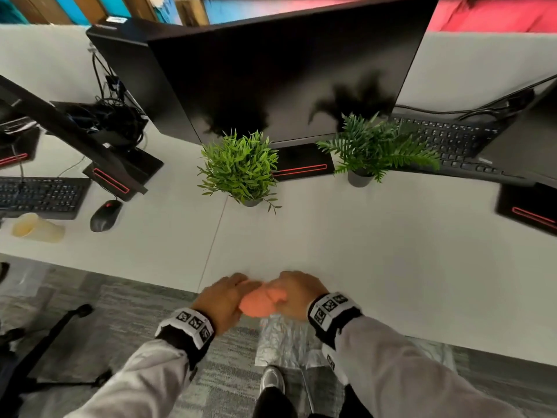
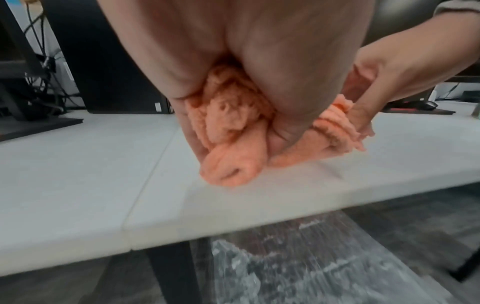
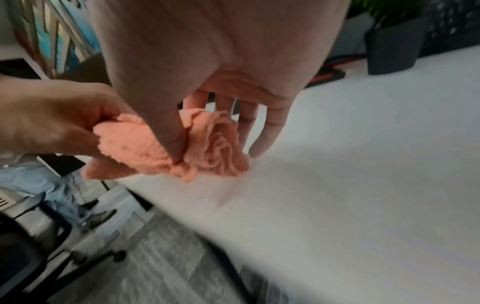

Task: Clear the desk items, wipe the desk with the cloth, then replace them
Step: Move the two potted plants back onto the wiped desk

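A bunched orange cloth (image 1: pixel 262 300) sits at the white desk's (image 1: pixel 376 254) front edge, held between both hands. My left hand (image 1: pixel 238 289) grips a wad of the cloth (image 2: pixel 231 127) in its curled fingers. My right hand (image 1: pixel 289 285) pinches the other end: its thumb (image 3: pixel 171 142) presses on the cloth (image 3: pixel 213 148) and its fingers lie behind. The cloth's lower folds touch the desk surface (image 2: pixel 78 174). Two potted green plants stand further back, one left (image 1: pixel 239 168) and one right (image 1: pixel 376 146), in front of a dark monitor (image 1: pixel 286 79).
A keyboard (image 1: pixel 446 140) lies at the back right, beside a black stand base (image 1: pixel 527 211). On the left are another keyboard (image 1: pixel 39 196), a mouse (image 1: pixel 105 215), a pale cup on its side (image 1: pixel 37 227) and tangled cables (image 1: pixel 114 116). A chair base (image 1: pixel 60 342) stands on the carpet.
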